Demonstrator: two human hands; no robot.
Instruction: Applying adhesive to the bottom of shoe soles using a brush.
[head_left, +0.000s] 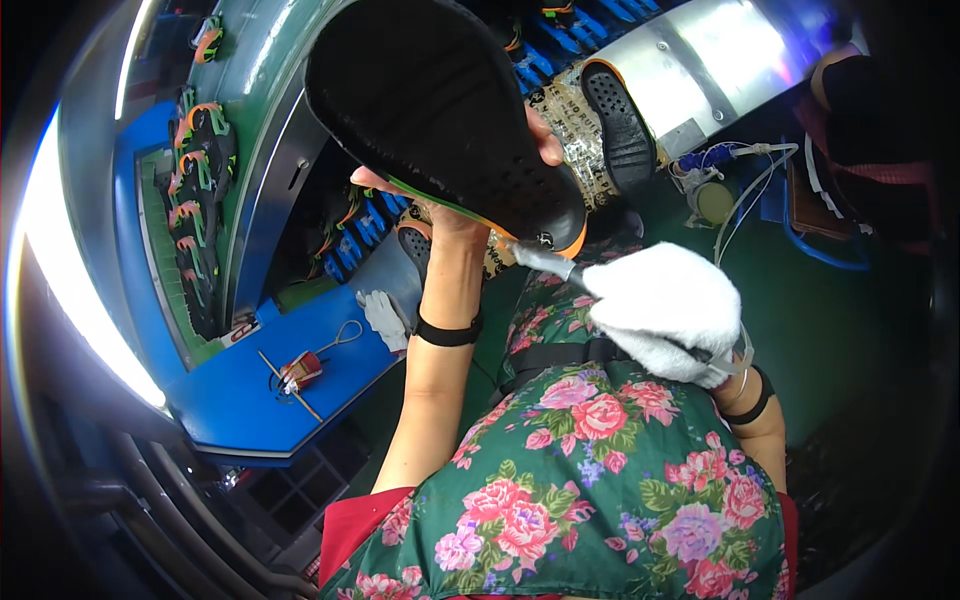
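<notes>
My bare left hand (455,220) grips a large black insole (430,90) with orange edging, its palm beneath and fingertips showing at both sides. The narrow end, dotted with small holes, points down toward my lap. A white glove covers my right hand (668,312), its fingers wrapped round a slim grey hand tool (560,268). The tool's flat pale tip is at the insole's orange edge by the narrow end; I cannot make out its exact kind or whether it touches. A similar black insole (620,120) lies beyond, to the right of my left hand.
A tape-covered brown pad (570,125) lies under the far insole. Another insole (415,245) sits left of my forearm. On the blue table (240,410) are a pale glove (382,318) and a red container (300,372). Several soles (195,190) line a green belt; hoses (770,150) hang at right.
</notes>
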